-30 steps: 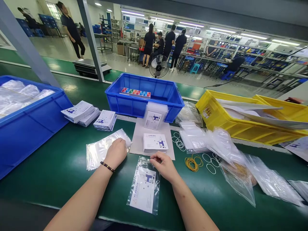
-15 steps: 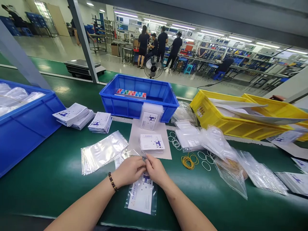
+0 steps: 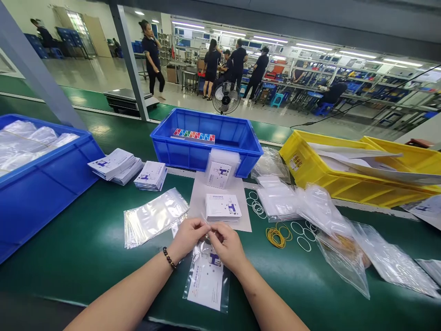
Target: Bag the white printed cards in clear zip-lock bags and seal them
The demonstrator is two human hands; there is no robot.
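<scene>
A clear plastic bag (image 3: 224, 294) with a printed booklet (image 3: 206, 287) inside lies on the green table in front of me. My left hand (image 3: 190, 236) pinches the bag's top edge. Close beside it, my right hand (image 3: 225, 243) has thumb and fingers closed on the same edge, so the fingertips of both hands almost meet. Just beyond the hands, a stack of booklets (image 3: 223, 207) rests on a grey sheet (image 3: 199, 191). Left of the hands lies a fanned pile of empty clear bags (image 3: 155, 216).
Behind stand a blue bin (image 3: 206, 154) with a bagged stack (image 3: 220, 174) leaning on it, and yellow bins (image 3: 310, 177) holding paper. Another blue bin (image 3: 51, 170) is at left, near booklet piles (image 3: 113, 164). Rubber bands (image 3: 275, 236) and plastic bags (image 3: 279, 197) lie right.
Both hands stay at the bag's top edge; the right fingers are more curled and the knuckles raised. The view has shifted slightly, and a person now stands near the left post.
</scene>
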